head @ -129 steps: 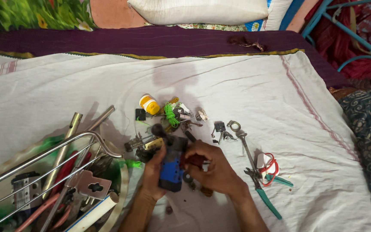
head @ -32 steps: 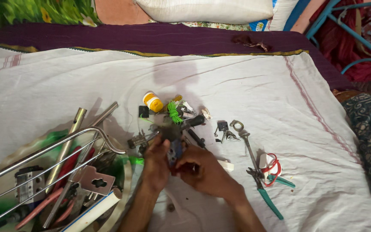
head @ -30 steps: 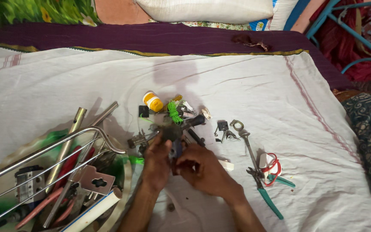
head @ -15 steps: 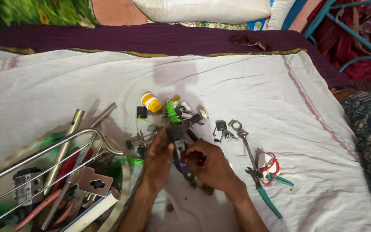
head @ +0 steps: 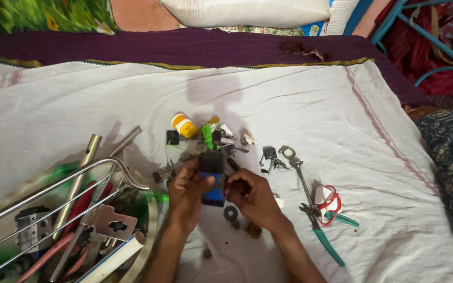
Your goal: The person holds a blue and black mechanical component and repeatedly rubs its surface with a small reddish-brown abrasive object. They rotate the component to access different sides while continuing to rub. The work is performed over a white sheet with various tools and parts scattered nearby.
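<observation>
Head view: a small black-and-blue block is held between both hands over the white cloth, near the middle of the scene. The left hand is wrapped around its left side and the right hand is pressed in from the right, so the two hands are brought close together and clamped on it. A dark ring-shaped washer is seen lying on the cloth just near of the block. Farther back, a little yellow-capped bottle is laid on its side beside a green tangle of wire; what's inside the bottle can't be told. At the near left, a green tub is stuffed with metal pipes, a chrome rack and a flat metal bracket. Off to the right, green-handled pliers are left lying beside a red loop of wire.
</observation>
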